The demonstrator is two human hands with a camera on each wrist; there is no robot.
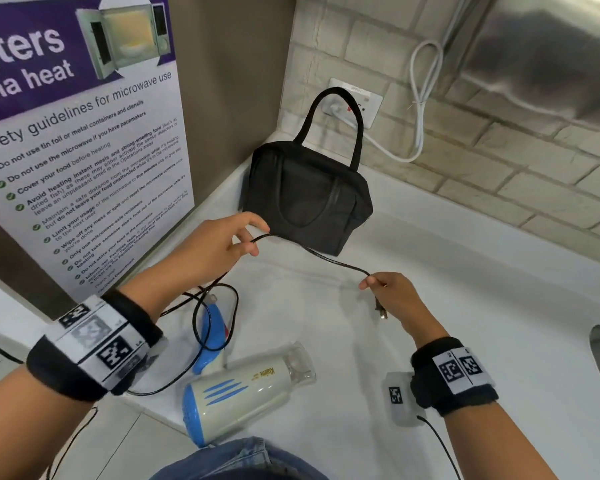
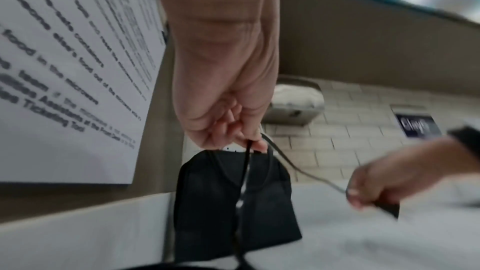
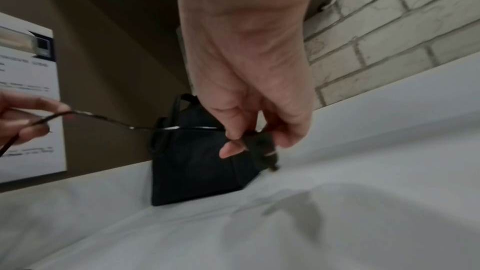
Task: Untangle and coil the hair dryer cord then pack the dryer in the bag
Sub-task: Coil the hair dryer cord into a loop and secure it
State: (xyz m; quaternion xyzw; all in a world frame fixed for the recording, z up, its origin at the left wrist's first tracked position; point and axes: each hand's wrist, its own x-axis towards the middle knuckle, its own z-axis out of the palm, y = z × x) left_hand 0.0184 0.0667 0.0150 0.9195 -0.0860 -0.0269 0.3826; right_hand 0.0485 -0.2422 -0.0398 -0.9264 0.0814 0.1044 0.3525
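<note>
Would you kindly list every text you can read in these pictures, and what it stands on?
"Safety guidelines for microwave use", first letter cut off: poster.
"Do not use the microwave if you have pacemakers": poster.
"Klaime", uncertain: hair dryer.
Dryer's small print, wall socket embossing, blue wall sign: unreadable.

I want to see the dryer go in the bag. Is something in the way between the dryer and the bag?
Nothing solid sits on the counter between the dryer and the bag. Only its own cord crosses there, held up by the left hand and right hand. The bag looks closed.
</note>
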